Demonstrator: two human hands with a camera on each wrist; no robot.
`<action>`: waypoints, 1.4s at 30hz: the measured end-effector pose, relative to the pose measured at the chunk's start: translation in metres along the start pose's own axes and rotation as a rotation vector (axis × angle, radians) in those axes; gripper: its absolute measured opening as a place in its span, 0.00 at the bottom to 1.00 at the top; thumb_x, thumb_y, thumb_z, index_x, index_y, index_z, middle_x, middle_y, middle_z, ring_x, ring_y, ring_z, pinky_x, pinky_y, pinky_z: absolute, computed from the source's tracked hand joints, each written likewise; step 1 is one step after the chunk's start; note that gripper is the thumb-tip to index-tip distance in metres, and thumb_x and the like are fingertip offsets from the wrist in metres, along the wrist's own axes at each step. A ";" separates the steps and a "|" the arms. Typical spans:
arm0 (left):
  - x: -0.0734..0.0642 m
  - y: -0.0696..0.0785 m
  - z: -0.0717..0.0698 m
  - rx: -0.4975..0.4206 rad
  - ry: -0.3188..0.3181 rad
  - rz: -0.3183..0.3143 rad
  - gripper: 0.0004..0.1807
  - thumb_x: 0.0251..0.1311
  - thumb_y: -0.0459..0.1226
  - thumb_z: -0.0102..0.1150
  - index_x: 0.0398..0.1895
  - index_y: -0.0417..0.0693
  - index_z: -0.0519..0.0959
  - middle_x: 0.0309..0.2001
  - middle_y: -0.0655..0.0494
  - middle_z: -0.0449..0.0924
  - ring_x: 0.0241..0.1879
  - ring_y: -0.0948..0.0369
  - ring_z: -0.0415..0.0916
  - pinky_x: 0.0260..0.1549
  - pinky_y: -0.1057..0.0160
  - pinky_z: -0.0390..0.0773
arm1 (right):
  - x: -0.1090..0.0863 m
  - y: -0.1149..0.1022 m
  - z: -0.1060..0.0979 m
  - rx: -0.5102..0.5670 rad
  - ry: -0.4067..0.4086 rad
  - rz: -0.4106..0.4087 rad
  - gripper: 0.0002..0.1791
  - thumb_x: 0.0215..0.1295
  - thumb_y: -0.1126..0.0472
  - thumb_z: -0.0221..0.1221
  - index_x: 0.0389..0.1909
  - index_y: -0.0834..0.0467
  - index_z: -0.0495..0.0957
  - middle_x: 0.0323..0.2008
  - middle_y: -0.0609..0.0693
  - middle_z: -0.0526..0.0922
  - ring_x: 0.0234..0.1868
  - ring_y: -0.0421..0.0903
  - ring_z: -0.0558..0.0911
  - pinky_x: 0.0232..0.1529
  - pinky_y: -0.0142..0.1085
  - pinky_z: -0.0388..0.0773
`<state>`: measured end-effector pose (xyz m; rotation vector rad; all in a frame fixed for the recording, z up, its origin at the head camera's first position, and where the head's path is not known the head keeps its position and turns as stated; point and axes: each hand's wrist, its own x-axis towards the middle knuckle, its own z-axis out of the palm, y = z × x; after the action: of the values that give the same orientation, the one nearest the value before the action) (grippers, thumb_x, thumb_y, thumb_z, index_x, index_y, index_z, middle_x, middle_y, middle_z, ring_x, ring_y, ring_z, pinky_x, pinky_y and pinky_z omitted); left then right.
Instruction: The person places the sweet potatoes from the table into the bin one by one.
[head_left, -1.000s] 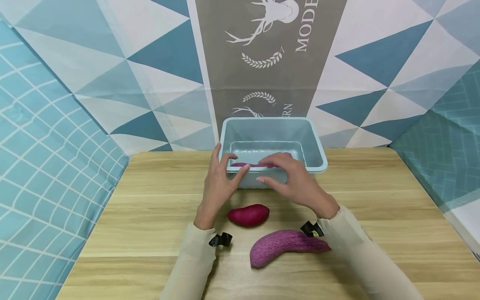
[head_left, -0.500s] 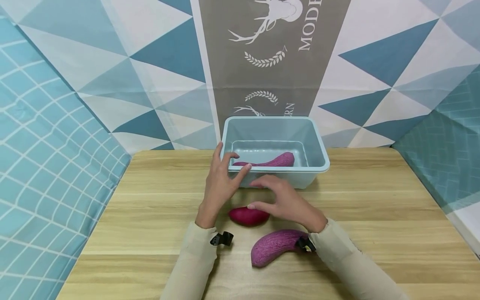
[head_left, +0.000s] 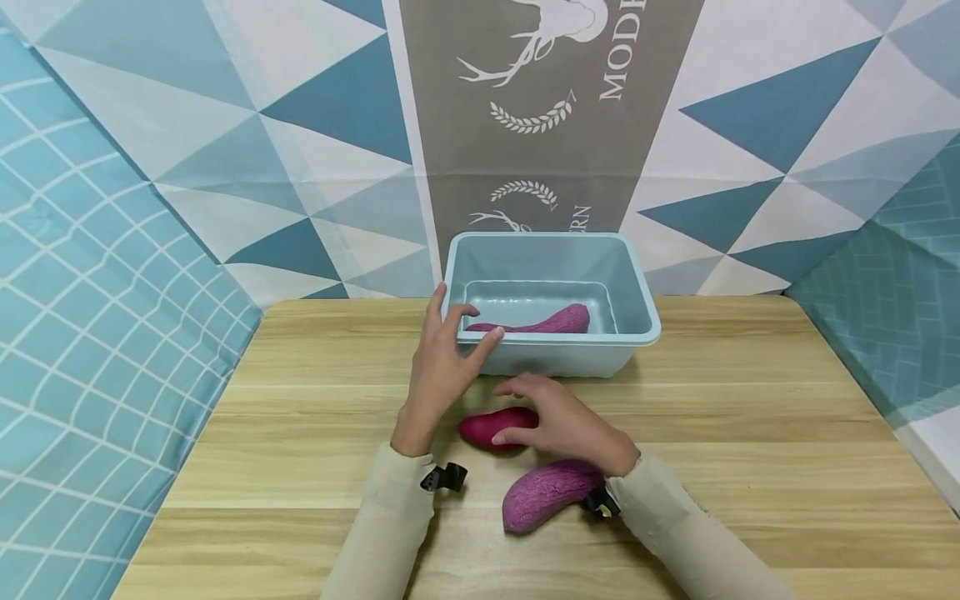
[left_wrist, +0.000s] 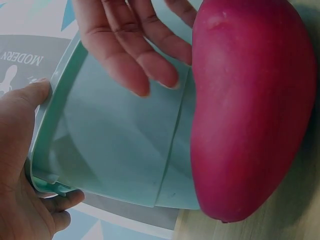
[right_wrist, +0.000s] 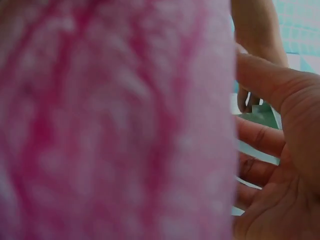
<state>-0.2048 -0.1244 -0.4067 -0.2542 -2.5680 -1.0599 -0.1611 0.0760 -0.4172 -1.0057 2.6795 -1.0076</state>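
Partly, the loose right hand (head_left: 566, 421) hides a red tuber (head_left: 480, 429); left hand (head_left: 441, 371) grips bin (head_left: 570, 358).

Right wrist view: a mottled pink-purple object (right_wrist: 120, 130), badly blurred, filled the left and centre. The right hand (right_wrist: 300, 140) lay at right, thumb above spread fingers, their tips hidden behind the object; contact could not be judged. Beyond, the left hand (right_wrist: 257, 37) pointed down beside a greenish container (right_wrist: 266, 118). Pale blue gridded cloth (right_wrist: 304, 25) showed upper right.
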 end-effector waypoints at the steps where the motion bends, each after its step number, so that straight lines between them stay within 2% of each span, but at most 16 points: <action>1: 0.000 0.000 0.000 0.000 -0.001 -0.001 0.28 0.63 0.64 0.58 0.54 0.57 0.74 0.82 0.48 0.45 0.75 0.43 0.61 0.43 0.43 0.82 | 0.000 0.000 0.001 -0.002 -0.003 0.004 0.32 0.58 0.45 0.71 0.59 0.58 0.79 0.54 0.53 0.85 0.55 0.51 0.82 0.59 0.47 0.78; 11: 0.000 0.003 0.000 -0.007 -0.003 -0.016 0.27 0.62 0.65 0.58 0.53 0.58 0.75 0.82 0.50 0.45 0.77 0.45 0.58 0.54 0.38 0.78 | -0.002 0.002 0.014 -0.025 -0.004 0.003 0.33 0.54 0.49 0.75 0.58 0.58 0.79 0.54 0.51 0.85 0.54 0.47 0.82 0.56 0.44 0.78; 24: -0.001 0.003 0.001 -0.020 -0.001 -0.009 0.27 0.63 0.65 0.57 0.53 0.58 0.74 0.82 0.49 0.46 0.76 0.45 0.59 0.51 0.40 0.80 | -0.004 0.006 0.022 -0.030 -0.035 0.036 0.30 0.55 0.54 0.75 0.58 0.60 0.79 0.53 0.51 0.85 0.55 0.47 0.82 0.57 0.44 0.78; 36: 0.000 0.003 -0.001 -0.018 0.000 -0.013 0.27 0.63 0.65 0.56 0.53 0.58 0.74 0.82 0.50 0.45 0.76 0.44 0.59 0.51 0.40 0.79 | -0.006 -0.001 0.015 -0.027 -0.034 0.047 0.29 0.58 0.53 0.72 0.59 0.58 0.78 0.54 0.48 0.85 0.52 0.43 0.82 0.54 0.42 0.79; 42: -0.001 0.001 -0.001 -0.013 0.002 -0.013 0.27 0.63 0.65 0.57 0.53 0.57 0.75 0.82 0.50 0.45 0.76 0.43 0.60 0.49 0.41 0.80 | -0.008 -0.010 0.006 -0.071 0.004 0.030 0.31 0.58 0.52 0.73 0.61 0.56 0.77 0.54 0.47 0.84 0.50 0.42 0.80 0.51 0.40 0.78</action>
<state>-0.2038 -0.1247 -0.4056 -0.2405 -2.5654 -1.0808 -0.1477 0.0722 -0.4163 -0.9734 2.7436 -0.9160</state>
